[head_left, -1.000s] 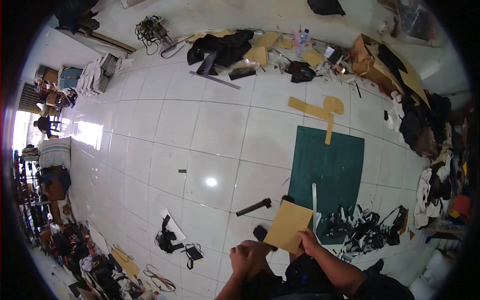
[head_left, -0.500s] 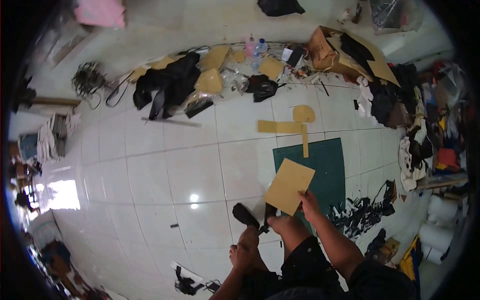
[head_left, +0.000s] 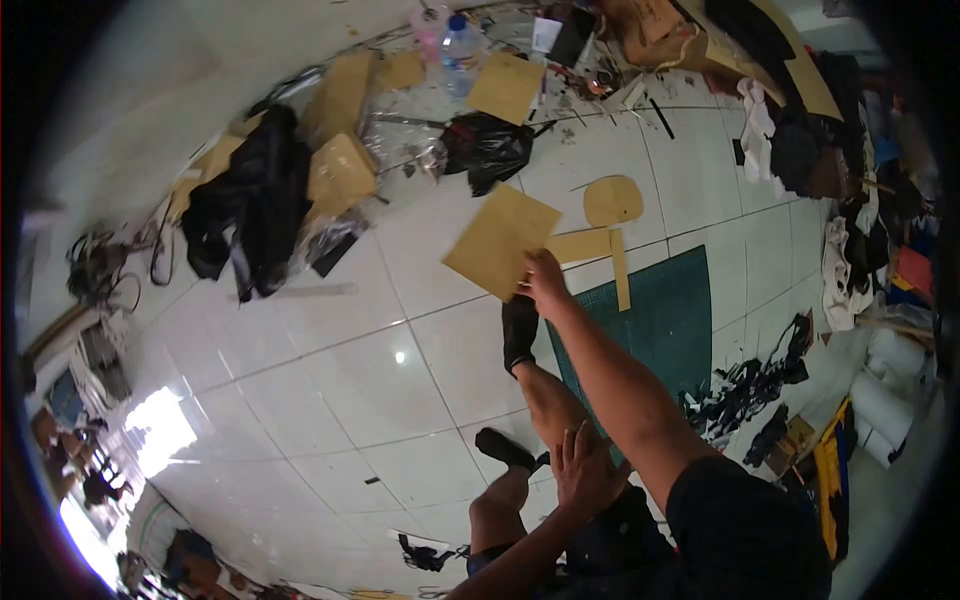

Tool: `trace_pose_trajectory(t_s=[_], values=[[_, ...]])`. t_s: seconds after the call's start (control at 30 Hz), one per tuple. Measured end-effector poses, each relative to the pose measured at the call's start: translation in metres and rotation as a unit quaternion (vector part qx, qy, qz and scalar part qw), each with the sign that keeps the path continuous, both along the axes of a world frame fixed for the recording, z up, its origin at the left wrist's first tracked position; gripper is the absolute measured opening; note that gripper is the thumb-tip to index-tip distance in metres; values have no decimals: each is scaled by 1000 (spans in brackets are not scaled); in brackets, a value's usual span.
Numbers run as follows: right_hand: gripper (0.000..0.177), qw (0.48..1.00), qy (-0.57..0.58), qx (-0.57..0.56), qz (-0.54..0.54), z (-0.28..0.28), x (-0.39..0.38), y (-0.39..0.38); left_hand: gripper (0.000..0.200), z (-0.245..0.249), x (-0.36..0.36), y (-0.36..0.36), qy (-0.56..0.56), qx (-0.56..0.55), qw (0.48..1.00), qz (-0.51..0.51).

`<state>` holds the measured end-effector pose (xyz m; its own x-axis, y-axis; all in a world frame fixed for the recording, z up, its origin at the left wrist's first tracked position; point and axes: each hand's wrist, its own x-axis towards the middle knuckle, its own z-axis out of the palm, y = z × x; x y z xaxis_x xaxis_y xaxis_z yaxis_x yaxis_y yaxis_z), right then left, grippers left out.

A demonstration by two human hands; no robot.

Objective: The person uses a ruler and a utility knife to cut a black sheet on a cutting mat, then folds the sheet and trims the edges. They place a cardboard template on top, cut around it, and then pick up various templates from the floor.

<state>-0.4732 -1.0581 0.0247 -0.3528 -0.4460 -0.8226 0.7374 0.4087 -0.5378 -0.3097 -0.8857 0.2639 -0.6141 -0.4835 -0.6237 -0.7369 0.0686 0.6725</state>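
My right hand [head_left: 543,283] is stretched forward and pinches the lower right edge of a flat, tan cardboard sheet [head_left: 500,240]. The sheet is held tilted over the tiled floor, just beyond my right foot in a black sock [head_left: 519,330]. It overlaps the left end of a long tan cardboard strip [head_left: 580,246]. Beside that strip lie a narrow strip [head_left: 620,270] and a rounded cardboard piece [head_left: 612,201]. My left hand [head_left: 587,470] rests on my right leg near the knee, fingers spread, holding nothing.
A green cutting mat [head_left: 660,320] lies to the right, with black scraps [head_left: 750,385] beyond it. Along the wall are black fabric [head_left: 255,200], a black plastic bag [head_left: 487,150], a water bottle [head_left: 460,60] and a cardboard box [head_left: 650,30]. A ruler [head_left: 300,292] lies at left.
My right hand has carried the cardboard sheet forward and left, away from above the mat. My left hand has moved from my left leg to my right leg. My right leg has stretched forward.
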Motion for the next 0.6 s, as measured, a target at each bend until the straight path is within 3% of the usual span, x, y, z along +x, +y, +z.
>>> trace_pose_trajectory(t_s=[0.07, 0.13, 0.23, 0.3, 0.37, 0.4, 0.5, 0.6], values=[[48, 998, -16, -31, 45, -34, -13, -43, 39, -12, -23, -14, -11, 30, 999, 21], [66, 988, 50, 23, 147, -56, -22, -66, 39, -12, -35, -32, -23, 53, 998, 10], [76, 919, 215, 84, 320, -133, -61, -33, 38, -17, -44, -43, -36, 99, 994, 10], [80, 883, 258, 201, 336, -171, -105, 10, 37, -19, -44, -50, -41, 107, 993, 6], [79, 805, 372, 296, 356, -247, -158, 78, 36, -21, -45, -60, -37, 117, 992, 7], [79, 782, 414, 355, 300, -218, -179, 85, 36, -22, -46, -66, -32, 124, 992, 11], [89, 715, 434, 455, 305, -199, -244, 101, 37, -28, -41, -75, -25, 131, 991, 27], [109, 730, 445, 447, 263, -220, -302, 110, 40, -29, -30, -82, -7, 141, 989, 38]])
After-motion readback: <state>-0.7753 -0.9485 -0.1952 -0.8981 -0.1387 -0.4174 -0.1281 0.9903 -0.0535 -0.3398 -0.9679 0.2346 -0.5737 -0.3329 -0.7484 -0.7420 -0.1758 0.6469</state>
